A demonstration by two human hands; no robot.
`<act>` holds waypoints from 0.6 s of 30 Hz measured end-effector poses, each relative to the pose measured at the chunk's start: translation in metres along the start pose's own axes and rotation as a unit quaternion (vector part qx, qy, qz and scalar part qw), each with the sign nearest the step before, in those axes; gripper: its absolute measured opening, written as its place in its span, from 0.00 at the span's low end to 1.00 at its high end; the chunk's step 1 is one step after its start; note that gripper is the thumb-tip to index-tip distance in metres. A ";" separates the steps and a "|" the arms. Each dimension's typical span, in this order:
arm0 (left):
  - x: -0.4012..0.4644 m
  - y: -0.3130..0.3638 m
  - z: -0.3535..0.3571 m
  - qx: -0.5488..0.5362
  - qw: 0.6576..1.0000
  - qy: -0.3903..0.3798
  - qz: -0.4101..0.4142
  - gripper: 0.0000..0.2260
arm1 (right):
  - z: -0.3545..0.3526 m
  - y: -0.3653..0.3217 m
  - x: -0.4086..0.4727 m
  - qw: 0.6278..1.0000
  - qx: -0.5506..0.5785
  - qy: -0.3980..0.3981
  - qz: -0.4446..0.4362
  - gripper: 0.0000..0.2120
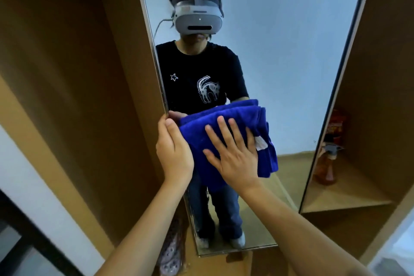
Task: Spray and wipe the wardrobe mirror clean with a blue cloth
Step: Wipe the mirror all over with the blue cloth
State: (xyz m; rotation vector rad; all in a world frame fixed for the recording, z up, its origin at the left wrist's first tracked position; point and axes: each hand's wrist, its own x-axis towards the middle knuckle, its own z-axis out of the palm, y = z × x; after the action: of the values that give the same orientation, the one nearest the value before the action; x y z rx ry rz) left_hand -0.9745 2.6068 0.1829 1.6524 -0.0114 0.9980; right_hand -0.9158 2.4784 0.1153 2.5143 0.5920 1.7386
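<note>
A tall wardrobe mirror fills the middle of the view and reflects a person in a black shirt wearing a headset. A folded blue cloth lies flat against the glass at about waist height. My right hand presses the cloth onto the mirror with straight, spread fingers. My left hand grips the mirror's left metal edge beside the cloth, thumb on the front, fingers curled round behind. An orange spray bottle with a grey trigger stands on a shelf to the right of the mirror.
Brown wardrobe panels flank the mirror on both sides. The right compartment holds a wooden shelf with the bottle and a red packet behind it. A patterned object lies at the mirror's lower left.
</note>
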 end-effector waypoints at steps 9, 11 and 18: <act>-0.002 0.009 -0.005 -0.123 0.989 -0.030 -0.076 0.19 | -0.047 -0.015 0.127 0.992 0.070 0.062 0.085 0.28; 0.000 0.009 -0.005 -0.135 0.986 -0.026 -0.090 0.21 | -0.042 -0.022 0.116 0.993 0.064 0.055 0.078 0.28; 0.000 0.008 -0.008 -0.150 0.983 -0.002 -0.104 0.24 | 0.002 -0.051 0.009 0.998 0.030 0.012 0.059 0.32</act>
State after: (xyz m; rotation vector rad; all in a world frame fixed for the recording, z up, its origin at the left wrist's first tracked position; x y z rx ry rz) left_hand -0.9833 2.6108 0.1890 1.3496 0.0083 0.7921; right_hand -0.9257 2.5296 0.1107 2.6226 0.5142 1.8165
